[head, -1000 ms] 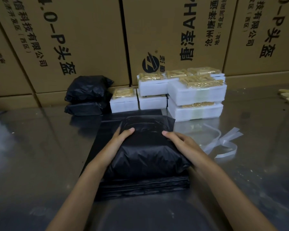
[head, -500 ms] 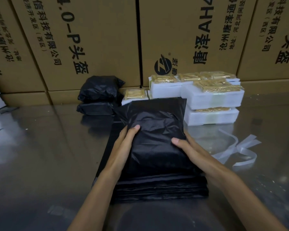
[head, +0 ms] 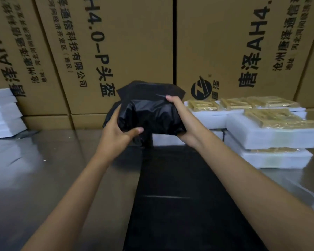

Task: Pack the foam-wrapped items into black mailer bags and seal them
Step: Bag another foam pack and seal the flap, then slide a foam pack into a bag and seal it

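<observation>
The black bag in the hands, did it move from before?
Yes. The bag went up and away from the person: it lay on the flat bags earlier, and both hands now hold it up in front of the boxes.

A packing station in a warehouse or shipping room: tall printed cardboard cartons point(head: 116, 51) line the back, stacked foam-wrapped items point(head: 272, 134) wait on a shiny metal worktop point(head: 43, 178), and flat black mailer bags point(head: 170, 196) lie ready in a pile.

packed mailer bag point(head: 149, 113) contents hidden, white foam stack point(head: 2, 113) cut off left
</observation>
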### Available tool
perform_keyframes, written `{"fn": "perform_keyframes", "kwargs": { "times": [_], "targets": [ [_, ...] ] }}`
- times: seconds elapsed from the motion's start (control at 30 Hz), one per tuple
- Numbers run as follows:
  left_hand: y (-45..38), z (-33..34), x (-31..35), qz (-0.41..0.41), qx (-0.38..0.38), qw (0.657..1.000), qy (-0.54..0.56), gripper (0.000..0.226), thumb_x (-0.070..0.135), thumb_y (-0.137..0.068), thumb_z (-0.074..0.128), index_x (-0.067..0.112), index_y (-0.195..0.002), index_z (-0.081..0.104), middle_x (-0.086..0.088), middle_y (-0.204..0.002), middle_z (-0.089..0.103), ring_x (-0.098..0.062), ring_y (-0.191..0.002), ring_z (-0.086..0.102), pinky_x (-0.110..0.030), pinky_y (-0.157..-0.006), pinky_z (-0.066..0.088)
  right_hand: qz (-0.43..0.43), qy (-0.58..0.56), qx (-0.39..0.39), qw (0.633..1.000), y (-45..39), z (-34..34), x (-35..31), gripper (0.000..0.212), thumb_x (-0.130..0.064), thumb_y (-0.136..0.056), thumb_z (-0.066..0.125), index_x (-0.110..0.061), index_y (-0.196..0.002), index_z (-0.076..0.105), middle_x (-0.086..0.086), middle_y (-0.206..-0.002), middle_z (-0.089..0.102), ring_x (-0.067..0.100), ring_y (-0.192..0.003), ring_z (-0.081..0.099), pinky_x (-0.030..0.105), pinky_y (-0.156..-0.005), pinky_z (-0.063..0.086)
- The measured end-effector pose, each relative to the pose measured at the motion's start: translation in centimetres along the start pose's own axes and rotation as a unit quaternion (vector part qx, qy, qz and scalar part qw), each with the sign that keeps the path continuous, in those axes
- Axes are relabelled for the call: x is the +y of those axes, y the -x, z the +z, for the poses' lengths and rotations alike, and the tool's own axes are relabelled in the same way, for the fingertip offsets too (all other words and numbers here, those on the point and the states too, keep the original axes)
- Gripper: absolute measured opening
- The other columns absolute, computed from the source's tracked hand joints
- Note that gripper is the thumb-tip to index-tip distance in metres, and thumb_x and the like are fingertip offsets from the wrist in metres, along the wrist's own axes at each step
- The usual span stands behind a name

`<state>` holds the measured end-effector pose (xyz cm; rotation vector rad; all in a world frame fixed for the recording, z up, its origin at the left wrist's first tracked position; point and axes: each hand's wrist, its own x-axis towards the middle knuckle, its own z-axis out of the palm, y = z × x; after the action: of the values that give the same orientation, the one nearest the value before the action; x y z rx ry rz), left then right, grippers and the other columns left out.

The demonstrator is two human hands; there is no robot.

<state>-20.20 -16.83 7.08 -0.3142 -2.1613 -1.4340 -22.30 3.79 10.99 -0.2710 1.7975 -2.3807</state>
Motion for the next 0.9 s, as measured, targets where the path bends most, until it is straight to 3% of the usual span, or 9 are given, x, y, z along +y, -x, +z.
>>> {"fn": "perform_keyframes", "kwargs": {
  "times": [0.07, 0.17, 0.3, 0.47, 0.6, 0.67, 0.77, 0.83, 0.9],
  "targets": [
    [-5.0, -1.1, -1.6, -0.011, 0.05, 0.998, 0.024, 0.081, 0.024, -0.078, 0.083, 0.024, -0.146, 0.04, 0.016, -0.131, 0.054, 0.006, -0.116, 0.049, -0.001, -0.087, 0.041, -0.013, -0.019, -0.045, 0.999, -4.5, 1.7, -1.5, 0.058, -0.06, -0.086, 0.065, -0.026, -0.133, 0.062, 0.002, -0.13, 0.067, 0.025, -0.121, 0.062, 0.046, -0.106, 0.048],
    [-12.1, -2.0, -4.5, -0.087, 0.086, 0.987, 0.102, 0.068, 0.006, -0.083, 0.076, 0.023, -0.141, 0.045, 0.004, -0.128, 0.061, -0.017, -0.121, 0.056, -0.028, -0.096, 0.051, -0.015, -0.034, -0.051, 0.998, -10.5, 3.4, -1.5, 0.058, -0.046, -0.09, 0.069, -0.028, -0.141, 0.049, -0.006, -0.147, 0.045, 0.025, -0.141, 0.042, 0.045, -0.115, 0.038],
    [-17.5, -2.1, -9.4, -0.181, 0.082, 0.979, 0.033, 0.058, 0.0, -0.09, 0.066, 0.013, -0.142, 0.044, -0.01, -0.14, 0.054, -0.031, -0.13, 0.049, -0.047, -0.11, 0.041, 0.046, 0.167, -0.029, 0.984, -16.1, 3.7, 1.9, 0.071, -0.042, -0.098, 0.059, -0.027, -0.157, 0.023, -0.002, -0.16, 0.031, 0.028, -0.143, 0.038, 0.035, -0.103, 0.04],
    [-20.0, -1.1, -11.7, -0.184, 0.126, 0.975, 0.011, 0.056, 0.001, -0.092, 0.062, 0.011, -0.143, 0.042, -0.01, -0.142, 0.051, -0.03, -0.131, 0.046, -0.035, -0.108, 0.037, 0.034, 0.261, 0.018, 0.965, -20.1, 1.8, 5.6, 0.045, -0.039, -0.105, 0.046, -0.019, -0.145, 0.048, 0.004, -0.149, 0.046, 0.029, -0.133, 0.047, 0.033, -0.095, 0.04],
    [-18.5, -0.7, -11.4, -0.186, 0.177, 0.963, -0.083, 0.077, 0.015, -0.088, 0.072, 0.015, -0.151, 0.029, -0.014, -0.149, 0.041, -0.034, -0.137, 0.038, -0.046, -0.115, 0.033, 0.042, 0.271, 0.005, 0.962, -19.9, 0.7, 8.6, 0.039, -0.04, -0.101, 0.054, -0.019, -0.134, 0.06, 0.0, -0.131, 0.058, 0.02, -0.121, 0.054, 0.029, -0.089, 0.041],
    [-16.4, 0.5, -10.5, -0.137, 0.249, 0.938, -0.198, 0.087, 0.016, -0.083, 0.074, 0.018, -0.153, 0.023, -0.018, -0.152, 0.03, -0.037, -0.139, 0.028, -0.047, -0.116, 0.028, -0.035, 0.261, 0.052, 0.963, -19.5, -0.1, 9.7, 0.029, -0.032, -0.097, 0.061, -0.015, -0.12, 0.068, -0.001, -0.116, 0.066, 0.018, -0.114, 0.06, 0.028, -0.092, 0.047],
    [-13.0, 3.5, -9.4, 0.041, 0.291, 0.892, -0.343, 0.074, 0.009, -0.082, 0.065, 0.015, -0.146, 0.03, -0.02, -0.145, 0.029, -0.039, -0.127, 0.032, -0.048, -0.106, 0.032, -0.102, 0.223, 0.086, 0.966, -17.6, -2.0, 10.0, 0.014, -0.023, -0.095, 0.063, -0.017, -0.099, 0.075, -0.007, -0.096, 0.071, 0.012, -0.097, 0.064, 0.023, -0.085, 0.049],
    [-11.5, 6.0, -8.9, 0.176, 0.237, 0.871, -0.393, 0.059, 0.005, -0.085, 0.059, 0.011, -0.14, 0.037, -0.02, -0.127, 0.042, -0.037, -0.109, 0.043, -0.047, -0.093, 0.04, -0.103, 0.211, 0.104, 0.966, -15.8, -3.9, 10.0, 0.018, -0.021, -0.095, 0.059, -0.017, -0.086, 0.074, -0.003, -0.086, 0.073, 0.016, -0.088, 0.067, 0.029, -0.081, 0.052],
    [-10.6, 9.0, -8.6, 0.272, 0.102, 0.875, -0.388, 0.05, 0.004, -0.085, 0.059, 0.012, -0.132, 0.044, -0.014, -0.108, 0.049, -0.032, -0.094, 0.049, -0.045, -0.08, 0.046, -0.074, 0.195, 0.128, 0.97, -13.8, -5.8, 10.0, 0.024, -0.021, -0.097, 0.054, -0.018, -0.083, 0.073, -0.001, -0.083, 0.075, 0.017, -0.081, 0.068, 0.031, -0.077, 0.053]
  ]
}}
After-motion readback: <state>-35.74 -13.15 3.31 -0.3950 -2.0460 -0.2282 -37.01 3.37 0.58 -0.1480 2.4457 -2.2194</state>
